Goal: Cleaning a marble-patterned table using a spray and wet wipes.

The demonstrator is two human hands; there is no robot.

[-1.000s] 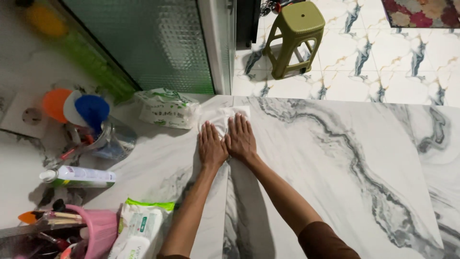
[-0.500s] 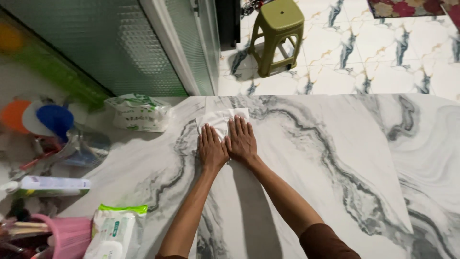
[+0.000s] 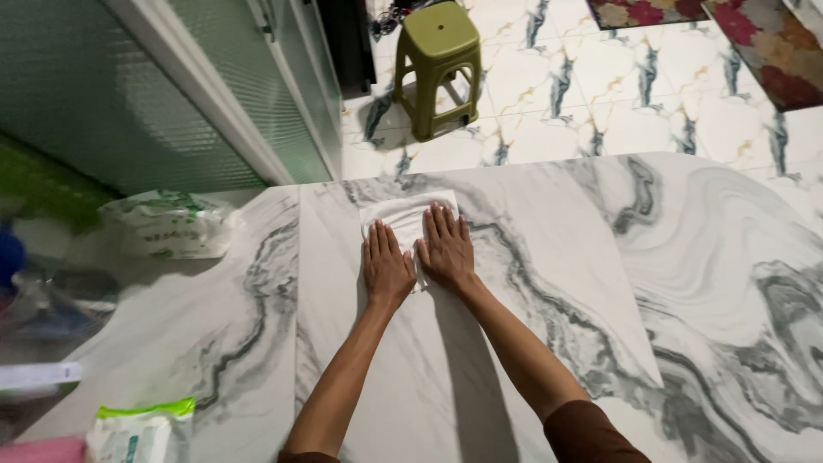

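Since the earlier frame, both hands had slid slightly toward the middle of the grey-veined white marble countertop (image 3: 549,283), carrying the thin white wiping cloth (image 3: 403,214) with them, while the view had swung rightward so the clutter at the left edge slipped mostly out of sight. The left hand (image 3: 386,267) and right hand (image 3: 446,249) lay flat, side by side and touching, fingers spread and extended, palms pressing down on the cloth rather than closing around it. Its far half showed beyond the fingertips. It looked soft, light and limp, likely to bunch or slide on the polished stone; a pinch at a free far corner seemed the best hold. A crumpled green-printed white plastic pack (image 3: 171,225) lay well to the left, and an olive-green plastic stool (image 3: 437,64) stood on the tiled floor beyond.
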